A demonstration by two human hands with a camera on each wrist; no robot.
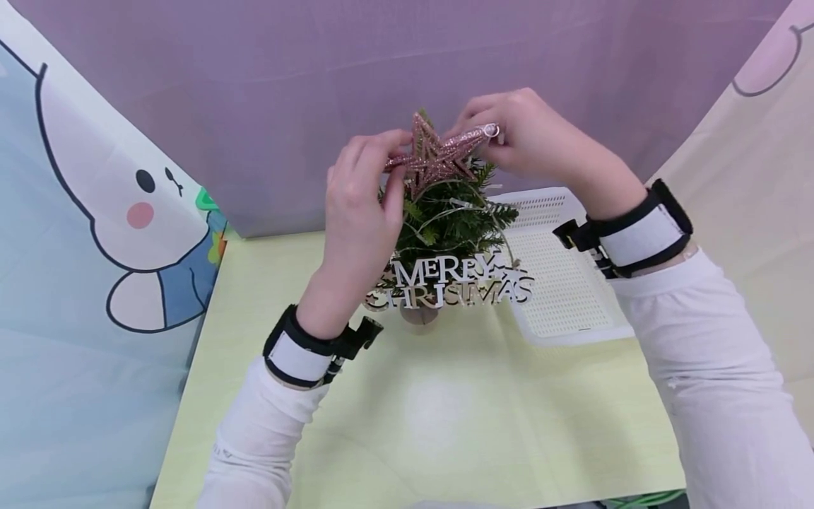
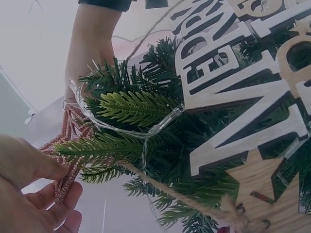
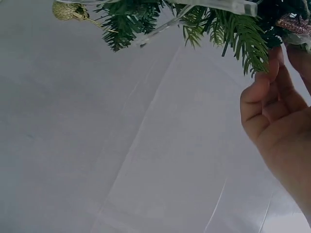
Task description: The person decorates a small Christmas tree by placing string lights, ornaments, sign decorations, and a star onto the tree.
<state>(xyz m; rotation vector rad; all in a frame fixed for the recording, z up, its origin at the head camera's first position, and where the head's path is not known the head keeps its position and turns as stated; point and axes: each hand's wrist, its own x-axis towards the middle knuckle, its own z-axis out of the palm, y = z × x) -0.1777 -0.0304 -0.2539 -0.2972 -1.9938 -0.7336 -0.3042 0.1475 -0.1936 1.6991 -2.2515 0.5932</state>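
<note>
A pink glittery star tree topper (image 1: 435, 152) sits at the top of a small Christmas tree (image 1: 445, 219). My left hand (image 1: 365, 187) pinches one point of the star between thumb and fingers; the left wrist view shows this grip on the star (image 2: 68, 187) from close by. Behind the star's other side, my right hand (image 1: 521, 134) has curled fingers, holding it near the treetop. In the right wrist view that hand (image 3: 277, 107) reaches up to the foliage (image 3: 248, 46), its fingertips partly hidden. A wooden "Merry Christmas" sign (image 1: 451, 279) hangs across the tree's front.
A white perforated basket (image 1: 559, 283) stands right of the tree on the pale yellow table (image 1: 407, 417). Clear string lights (image 2: 160, 124) wind through the branches. A gold bauble (image 3: 68, 9) hangs from the tree. Behind is a purple curtain (image 1: 273, 106).
</note>
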